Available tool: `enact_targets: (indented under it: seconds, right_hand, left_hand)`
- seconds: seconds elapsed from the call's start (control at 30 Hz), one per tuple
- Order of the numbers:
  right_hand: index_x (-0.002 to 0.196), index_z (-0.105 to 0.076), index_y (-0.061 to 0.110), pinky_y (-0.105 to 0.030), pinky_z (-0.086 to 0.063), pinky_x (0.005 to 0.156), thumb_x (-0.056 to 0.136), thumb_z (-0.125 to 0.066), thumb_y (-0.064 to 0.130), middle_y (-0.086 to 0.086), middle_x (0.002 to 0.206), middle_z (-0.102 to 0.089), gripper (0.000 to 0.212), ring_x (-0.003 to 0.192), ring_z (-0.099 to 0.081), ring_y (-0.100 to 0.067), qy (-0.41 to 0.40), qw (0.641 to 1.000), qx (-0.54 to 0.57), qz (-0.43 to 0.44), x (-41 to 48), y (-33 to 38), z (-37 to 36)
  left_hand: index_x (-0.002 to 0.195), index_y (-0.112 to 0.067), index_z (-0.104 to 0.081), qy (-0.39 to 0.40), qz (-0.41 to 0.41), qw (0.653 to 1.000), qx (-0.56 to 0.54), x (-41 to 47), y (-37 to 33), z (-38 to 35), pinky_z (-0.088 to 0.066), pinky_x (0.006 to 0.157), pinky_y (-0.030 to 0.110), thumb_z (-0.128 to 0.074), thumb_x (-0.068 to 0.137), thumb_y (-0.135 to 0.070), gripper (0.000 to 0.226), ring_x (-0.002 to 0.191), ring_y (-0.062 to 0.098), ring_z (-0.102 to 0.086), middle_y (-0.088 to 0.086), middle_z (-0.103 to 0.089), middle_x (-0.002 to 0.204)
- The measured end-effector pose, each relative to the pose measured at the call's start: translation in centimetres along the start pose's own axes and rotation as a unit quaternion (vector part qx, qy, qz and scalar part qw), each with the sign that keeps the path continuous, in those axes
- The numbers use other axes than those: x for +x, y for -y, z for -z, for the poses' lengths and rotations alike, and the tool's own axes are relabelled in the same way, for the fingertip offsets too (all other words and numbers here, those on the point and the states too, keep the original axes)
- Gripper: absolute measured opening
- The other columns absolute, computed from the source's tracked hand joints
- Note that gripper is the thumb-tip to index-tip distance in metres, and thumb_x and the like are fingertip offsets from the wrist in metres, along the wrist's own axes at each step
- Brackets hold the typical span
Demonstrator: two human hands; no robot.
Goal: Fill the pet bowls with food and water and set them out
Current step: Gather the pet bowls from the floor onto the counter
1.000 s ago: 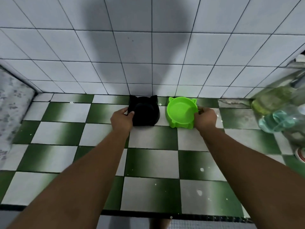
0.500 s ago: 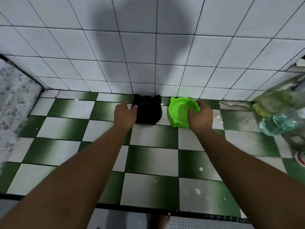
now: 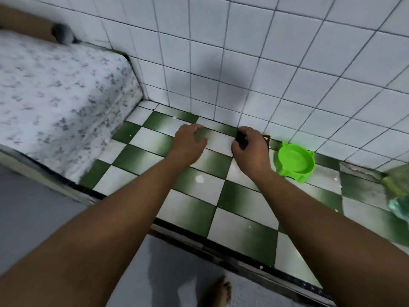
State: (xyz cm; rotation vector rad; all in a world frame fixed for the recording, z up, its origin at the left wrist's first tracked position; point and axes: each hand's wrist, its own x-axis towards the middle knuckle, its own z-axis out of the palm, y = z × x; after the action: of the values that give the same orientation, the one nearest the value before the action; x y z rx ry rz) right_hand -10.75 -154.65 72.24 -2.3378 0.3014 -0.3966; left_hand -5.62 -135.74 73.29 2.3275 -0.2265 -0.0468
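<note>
While my right hand (image 3: 251, 147) curls round the black plastic bowl (image 3: 241, 140) by the white tiled wall (image 3: 221, 63), probably to shift it, my left hand (image 3: 189, 140) hangs loosely curled and empty; the lime-green eared plastic bowl (image 3: 296, 161) sits just beside.

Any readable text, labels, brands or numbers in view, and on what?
None can be read.
The green bowl and the visible part of the black bowl in the right hand show no markings.
The bottles at the right edge are too blurred to show any label.
</note>
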Motion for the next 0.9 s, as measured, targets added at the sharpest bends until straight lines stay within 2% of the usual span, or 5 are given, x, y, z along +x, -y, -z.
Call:
enact_targets:
  seconds: [0.2, 0.37, 0.63, 0.73, 0.9]
  right_hand:
    - [0.128, -0.057, 0.019, -0.033, -0.047, 0.096, 0.088, -0.066, 0.025, -0.002, 0.126, -0.059, 0.042, 0.113, -0.058, -0.022, 0.051, 0.995, 0.039, 0.071, -5.0, 13.0, -6.9]
    - [0.128, -0.056, 0.023, -0.038, -0.051, 0.095, 0.087, -0.068, 0.032, 0.0, 0.125, -0.06, 0.044, 0.11, -0.058, -0.018, 0.105, 0.977, 0.073, 0.173, -9.1, 26.2, -13.9]
    - [0.135, -0.051, 0.023, -0.037, -0.047, 0.1, 0.091, -0.064, 0.031, 0.0, 0.131, -0.054, 0.047, 0.115, -0.054, -0.017, 0.234, 0.923, 0.121, 0.28, -15.9, 42.1, -25.8]
    - [0.137, -0.049, 0.023, -0.03, -0.043, 0.099, 0.092, -0.063, 0.032, -0.001, 0.13, -0.053, 0.048, 0.117, -0.052, -0.015, 0.278, 0.898, 0.108, 0.323, -17.7, 46.3, -30.5]
    - [0.136, -0.053, 0.014, -0.042, -0.049, 0.101, 0.089, -0.067, 0.025, -0.008, 0.13, -0.056, 0.051, 0.117, -0.057, -0.023, 0.331, 0.848, 0.118, 0.395, -19.2, 52.1, -39.1]
  left_hand:
    - [0.133, -0.021, -0.062, -0.069, 0.027, 0.997, -0.025, -7.4, 8.0, 12.3, -0.041, 0.085, 0.022, -0.064, 0.097, -0.03, 0.037, 0.105, 0.014, -0.059, 0.002, -0.061, 0.125]
    - [0.134, -0.021, -0.061, -0.147, 0.054, 0.988, 0.008, -14.2, 15.4, 24.1, -0.039, 0.086, 0.021, -0.064, 0.097, -0.033, 0.04, 0.103, 0.012, -0.058, 0.003, -0.062, 0.124]
    - [0.136, -0.017, -0.061, -0.288, 0.158, 0.943, 0.046, -25.0, 26.7, 40.1, -0.041, 0.088, 0.019, -0.066, 0.095, -0.029, 0.043, 0.107, 0.016, -0.061, 0.008, -0.062, 0.127]
    - [0.136, -0.017, -0.06, -0.318, 0.202, 0.924, 0.062, -27.7, 30.5, 43.6, -0.039, 0.091, 0.02, -0.067, 0.095, -0.028, 0.044, 0.111, 0.02, -0.06, 0.009, -0.062, 0.129]
    - [0.134, -0.018, -0.061, -0.354, 0.276, 0.889, 0.091, -30.1, 37.4, 47.6, -0.049, 0.098, 0.035, -0.067, 0.092, -0.029, 0.044, 0.111, 0.029, -0.063, 0.012, -0.063, 0.123]
